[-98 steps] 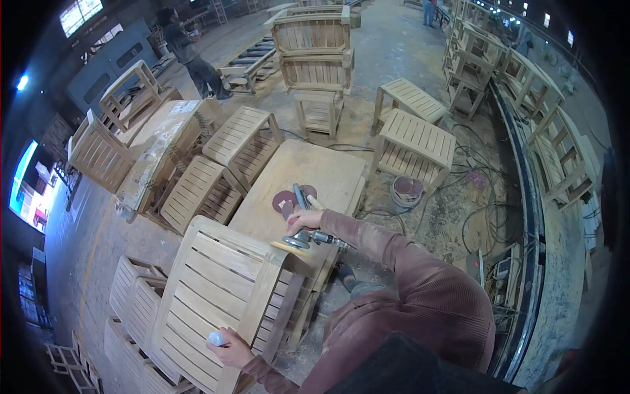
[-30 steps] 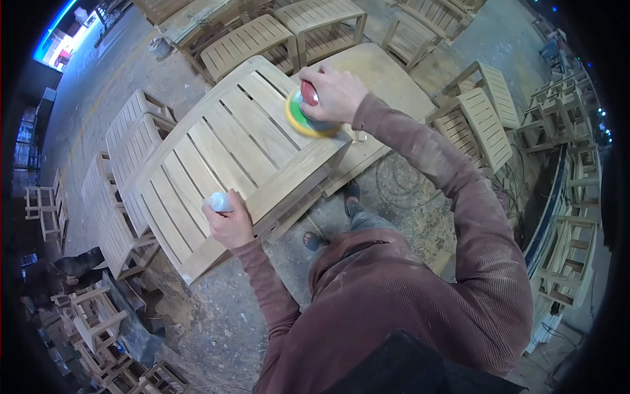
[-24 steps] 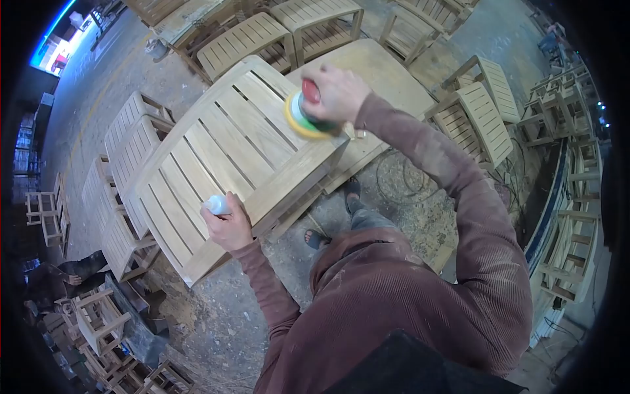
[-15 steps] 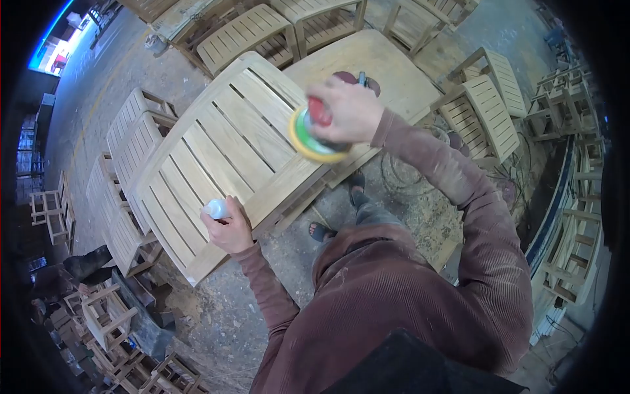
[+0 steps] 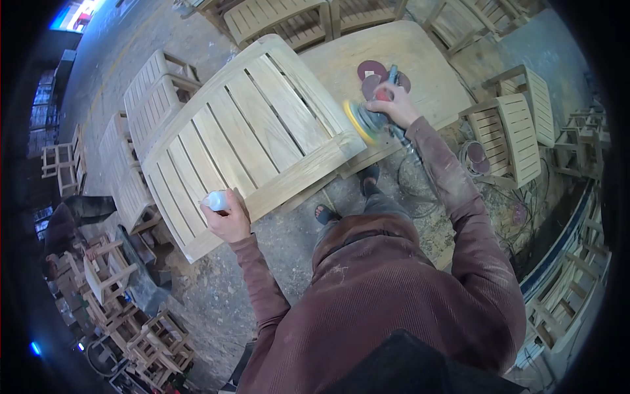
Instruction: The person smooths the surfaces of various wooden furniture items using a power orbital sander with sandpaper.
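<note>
My left hand [image 5: 228, 222] is closed around a small whitish bottle [image 5: 214, 201], just above the near-left part of a slatted wooden panel [image 5: 298, 169]. The fingers of my right hand [image 5: 398, 108] wrap the red-topped body of a round power sander [image 5: 371, 122]. It is tilted on edge, its yellow-rimmed pad facing the panel's right end, and slightly blurred. Beyond it, several dark red sanding discs [image 5: 371, 69] lie on a broad wooden board [image 5: 430, 62]. A blue-grey handle-like piece [image 5: 393, 73] shows beside the discs.
Slatted wooden pieces stand at the back [image 5: 272, 20], left [image 5: 147, 82] and right [image 5: 518, 141]. Hoses or cables [image 5: 420, 190] trail over the dusty floor at right. Another person [image 5: 62, 230] is by stacked wooden frames [image 5: 157, 345] at lower left.
My right hand has carried the sander right, off the slatted panel, and tipped it on edge. The discs are now uncovered. My left hand keeps the bottle in about the same place.
</note>
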